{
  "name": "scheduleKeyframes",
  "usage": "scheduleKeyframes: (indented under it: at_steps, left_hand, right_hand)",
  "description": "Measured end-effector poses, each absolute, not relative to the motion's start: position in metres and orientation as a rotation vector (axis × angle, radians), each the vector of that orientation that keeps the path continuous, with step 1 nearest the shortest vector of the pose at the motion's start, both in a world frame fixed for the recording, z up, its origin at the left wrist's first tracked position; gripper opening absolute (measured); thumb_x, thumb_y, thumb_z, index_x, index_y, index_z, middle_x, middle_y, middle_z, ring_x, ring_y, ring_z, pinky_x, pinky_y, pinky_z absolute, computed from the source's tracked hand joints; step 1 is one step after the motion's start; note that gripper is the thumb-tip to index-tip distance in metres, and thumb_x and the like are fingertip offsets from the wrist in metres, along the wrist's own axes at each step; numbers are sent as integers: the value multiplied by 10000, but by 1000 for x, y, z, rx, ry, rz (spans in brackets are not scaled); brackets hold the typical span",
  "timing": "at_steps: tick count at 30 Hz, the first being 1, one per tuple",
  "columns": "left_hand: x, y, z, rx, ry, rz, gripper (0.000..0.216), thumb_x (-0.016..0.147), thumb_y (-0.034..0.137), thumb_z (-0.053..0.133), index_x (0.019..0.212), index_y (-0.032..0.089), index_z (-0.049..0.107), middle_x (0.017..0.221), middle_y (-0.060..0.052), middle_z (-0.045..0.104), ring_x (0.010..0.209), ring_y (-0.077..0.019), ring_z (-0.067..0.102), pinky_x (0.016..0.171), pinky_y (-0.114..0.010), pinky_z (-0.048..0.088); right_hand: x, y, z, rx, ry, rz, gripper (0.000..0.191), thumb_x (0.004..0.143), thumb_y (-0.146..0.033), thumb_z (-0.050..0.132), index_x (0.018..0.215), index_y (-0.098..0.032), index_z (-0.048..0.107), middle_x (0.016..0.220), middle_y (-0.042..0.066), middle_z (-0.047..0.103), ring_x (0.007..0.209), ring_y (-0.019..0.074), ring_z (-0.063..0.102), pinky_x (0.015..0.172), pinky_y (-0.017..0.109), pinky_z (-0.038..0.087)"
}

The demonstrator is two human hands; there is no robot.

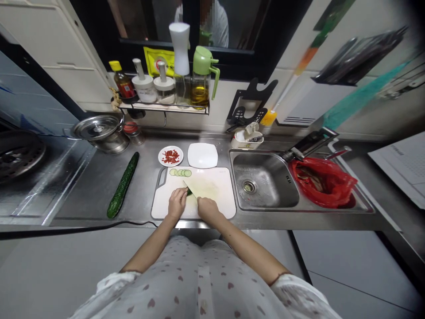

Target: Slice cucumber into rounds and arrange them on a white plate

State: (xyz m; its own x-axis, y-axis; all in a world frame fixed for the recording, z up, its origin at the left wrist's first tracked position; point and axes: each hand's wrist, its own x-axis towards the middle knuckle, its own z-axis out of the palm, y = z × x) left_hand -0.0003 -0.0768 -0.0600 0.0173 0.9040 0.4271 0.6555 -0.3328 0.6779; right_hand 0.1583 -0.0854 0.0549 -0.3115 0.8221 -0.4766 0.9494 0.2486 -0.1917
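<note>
My left hand is closed on a short piece of cucumber on the white cutting board; the fingers hide most of the piece. My right hand grips a kitchen knife, its handle hidden in the fist. The blade slants up and left across the board, right beside the cucumber piece. A row of several pale green cucumber slices lies along the board's far left edge. To the left, a long whole cucumber rests on the steel counter.
Behind the board stand a small plate of chopped red pieces and a white square plate. A sink is at the right, with a red plastic bag beyond. A lidded pot and a seasoning rack are at the back left.
</note>
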Motion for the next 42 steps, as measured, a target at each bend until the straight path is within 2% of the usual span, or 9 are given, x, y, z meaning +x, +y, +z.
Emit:
scheduleKeyframes:
  at_steps: [42]
  left_hand:
    - [1,-78,-57,2023,1628,1213,213,942,240,460,1035,210,649,994,-63,668,968,-181,593,878,-336,489]
  right_hand:
    - [156,-81,39,1670,2247,-653,313,855,-53,403,1095,-124,590,1017,147,697,1006,224,658,789,290,473]
